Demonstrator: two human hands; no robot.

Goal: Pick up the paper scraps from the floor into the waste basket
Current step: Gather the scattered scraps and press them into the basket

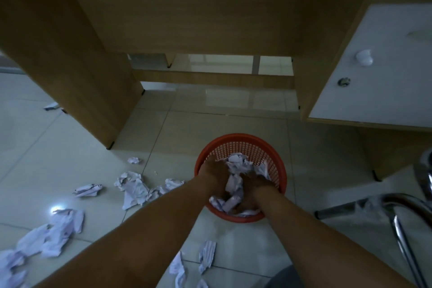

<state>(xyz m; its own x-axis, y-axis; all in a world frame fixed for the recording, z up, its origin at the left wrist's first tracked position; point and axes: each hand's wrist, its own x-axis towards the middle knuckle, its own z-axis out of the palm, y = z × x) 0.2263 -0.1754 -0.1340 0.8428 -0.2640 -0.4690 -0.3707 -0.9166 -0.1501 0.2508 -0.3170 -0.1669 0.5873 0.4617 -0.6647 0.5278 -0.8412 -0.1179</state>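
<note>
An orange mesh waste basket (247, 141) stands on the tiled floor in front of me, partly filled with crumpled white paper scraps (238, 162). Both my hands reach down inside it. My left hand (214, 172) lies at the basket's left side, against the paper. My right hand (253, 186) is at the near right, with its fingers buried among the scraps. A wad of paper (233, 184) sits between the two hands. The light is dim, so how the fingers lie is unclear. More scraps lie on the floor to the left (134, 188) and near me (207, 256).
A wooden desk panel (77, 77) stands at the left and a white-fronted cabinet (374, 65) at the right. A chrome chair leg (402, 229) crosses the lower right. Several scraps (58, 231) lie at the far left.
</note>
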